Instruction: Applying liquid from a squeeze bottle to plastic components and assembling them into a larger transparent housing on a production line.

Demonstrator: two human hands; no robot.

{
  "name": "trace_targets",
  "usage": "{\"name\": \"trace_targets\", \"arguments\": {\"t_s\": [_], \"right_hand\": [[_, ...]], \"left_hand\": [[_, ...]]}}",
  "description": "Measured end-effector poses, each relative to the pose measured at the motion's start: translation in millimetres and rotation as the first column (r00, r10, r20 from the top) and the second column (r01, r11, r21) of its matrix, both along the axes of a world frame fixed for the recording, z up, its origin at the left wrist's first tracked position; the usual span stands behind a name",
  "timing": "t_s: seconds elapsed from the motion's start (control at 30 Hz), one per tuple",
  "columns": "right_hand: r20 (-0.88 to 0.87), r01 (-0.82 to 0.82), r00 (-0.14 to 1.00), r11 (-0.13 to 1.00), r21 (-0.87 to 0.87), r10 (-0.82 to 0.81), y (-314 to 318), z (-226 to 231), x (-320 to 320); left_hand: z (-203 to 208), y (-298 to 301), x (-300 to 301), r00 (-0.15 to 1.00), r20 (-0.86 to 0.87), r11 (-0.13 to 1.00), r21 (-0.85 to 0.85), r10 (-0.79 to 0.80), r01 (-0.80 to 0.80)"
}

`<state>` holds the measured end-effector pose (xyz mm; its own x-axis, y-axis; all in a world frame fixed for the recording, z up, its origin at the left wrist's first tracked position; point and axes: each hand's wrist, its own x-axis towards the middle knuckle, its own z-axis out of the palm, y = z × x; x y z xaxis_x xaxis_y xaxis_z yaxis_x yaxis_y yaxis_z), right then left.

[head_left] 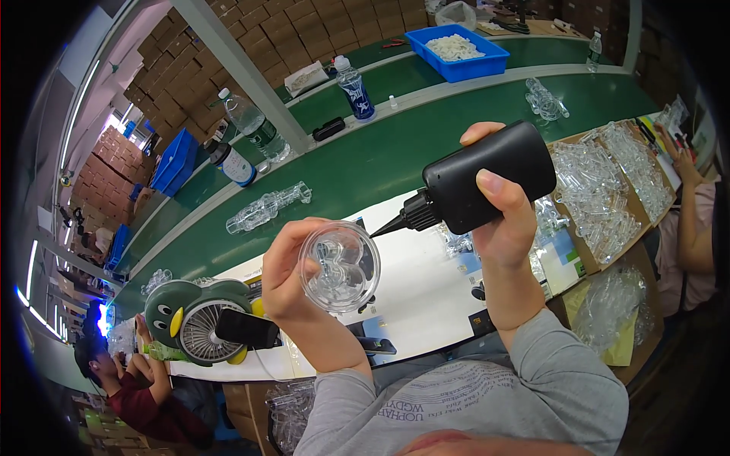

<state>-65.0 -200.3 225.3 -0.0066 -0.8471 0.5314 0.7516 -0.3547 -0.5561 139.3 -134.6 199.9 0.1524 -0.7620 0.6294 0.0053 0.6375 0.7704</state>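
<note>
My left hand [286, 267] is closed around a clear round plastic part [351, 298], its circular rim facing up toward me and rounded lobes showing inside. In my right hand [507, 205] is a black squeeze bottle [487, 176], tilted on its side with the fingers wrapped around it. Its thin pointed nozzle [391, 226] reaches left to the rim of the clear part; whether the tip touches the rim I cannot tell. Beneath both hands lies a white printed sheet [426, 292] on the workbench.
A penguin-shaped fan [171, 319] with a dark phone [247, 328] before it stands at left. Clear tubes fill a cardboard tray [589, 194] at right. Bottles, including a blue one [354, 91], and a blue bin [464, 70] stand farther back. Co-workers sit on both sides.
</note>
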Motion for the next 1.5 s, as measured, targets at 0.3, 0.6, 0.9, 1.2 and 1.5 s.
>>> {"name": "trace_targets", "arguments": {"t_s": [0.3, 0.6, 0.9, 1.2, 1.5], "right_hand": [[-0.030, -0.003, 1.000, 1.000, 0.007, 0.004, 0.2, -0.7, -2.6], [-0.050, -0.007, 0.999, 1.000, 0.023, 0.009, 3.0, 2.0, -1.1], [-0.075, -0.018, 0.997, 0.999, 0.028, 0.020, 2.5, 0.6, -2.2], [-0.074, -0.025, 0.997, 0.999, 0.028, 0.027, 3.7, 1.4, -1.9], [-0.052, -0.032, 0.998, 0.999, 0.015, 0.033, 4.0, 0.7, -1.6]], "left_hand": [[9.5, 5.7, -0.9, 0.988, -0.032, 0.975, 0.156, -0.152, 0.156], [6.7, 6.7, 0.9, 0.981, -0.064, 0.968, 0.164, -0.183, 0.191], [10.4, 4.7, 4.7, 0.964, 0.005, 0.944, 0.204, -0.266, 0.260], [15.9, 0.3, 13.9, 0.905, 0.115, 0.901, 0.208, -0.410, 0.382], [11.0, -6.8, 27.1, 0.804, 0.226, 0.834, 0.211, -0.549, 0.510]]}}
